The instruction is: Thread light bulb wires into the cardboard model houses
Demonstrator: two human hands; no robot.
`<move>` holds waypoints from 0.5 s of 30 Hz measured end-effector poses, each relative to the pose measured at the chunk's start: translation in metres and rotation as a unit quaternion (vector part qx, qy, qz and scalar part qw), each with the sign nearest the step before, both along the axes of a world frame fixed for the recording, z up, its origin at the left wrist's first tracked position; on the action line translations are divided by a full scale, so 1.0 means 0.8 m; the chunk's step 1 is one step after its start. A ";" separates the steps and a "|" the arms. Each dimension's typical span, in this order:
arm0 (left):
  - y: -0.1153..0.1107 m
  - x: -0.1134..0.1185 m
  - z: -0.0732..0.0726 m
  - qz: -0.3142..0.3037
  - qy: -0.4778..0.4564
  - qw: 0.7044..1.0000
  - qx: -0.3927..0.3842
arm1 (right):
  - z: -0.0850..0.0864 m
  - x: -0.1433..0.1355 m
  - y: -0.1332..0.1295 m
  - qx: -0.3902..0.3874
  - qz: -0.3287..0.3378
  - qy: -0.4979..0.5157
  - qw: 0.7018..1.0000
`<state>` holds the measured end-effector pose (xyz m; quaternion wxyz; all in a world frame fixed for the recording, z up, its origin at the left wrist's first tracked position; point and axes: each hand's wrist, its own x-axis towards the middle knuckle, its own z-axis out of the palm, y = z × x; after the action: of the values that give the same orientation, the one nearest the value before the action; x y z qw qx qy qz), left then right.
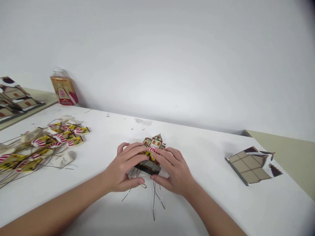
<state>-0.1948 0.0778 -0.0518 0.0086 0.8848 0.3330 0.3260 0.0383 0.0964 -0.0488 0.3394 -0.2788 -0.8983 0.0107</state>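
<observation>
A small decorated model house (157, 141) stands on the white table in front of me, its lower part partly covered by my fingers. My left hand (123, 168) has its fingers on the left side and front of the house, with the thumb apart below. From the right, my right hand (176, 170) holds it, fingertips on the front and thumb by the dark base. Between the fingertips shows a yellow piece with a red-and-white striped awning (150, 154), against the house front. Thin dark wires (154, 200) trail from the base toward me.
Several yellow awning pieces (65, 136) with tangled wires lie at the left. A bottle with a red-and-gold label (64, 90) stands by the wall. Another model house (253, 165) lies on the right; more houses (18, 96) are at the far left. Small dark scraps dot the back.
</observation>
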 end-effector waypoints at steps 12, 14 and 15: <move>0.003 -0.002 0.013 -0.027 -0.009 0.998 -0.055 | 0.002 -0.007 -0.008 -0.077 -0.006 -0.007 0.997; 0.003 -0.002 0.014 -0.023 -0.011 0.998 -0.061 | 0.002 -0.008 -0.009 -0.078 -0.008 -0.007 0.997; 0.002 -0.001 0.014 -0.021 -0.012 0.998 -0.062 | 0.003 -0.008 -0.010 -0.076 -0.010 -0.008 0.997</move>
<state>-0.1958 0.0797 -0.0404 0.0742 0.8855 0.3336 0.3148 0.0316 0.0887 -0.0467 0.3100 -0.3126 -0.8949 0.0734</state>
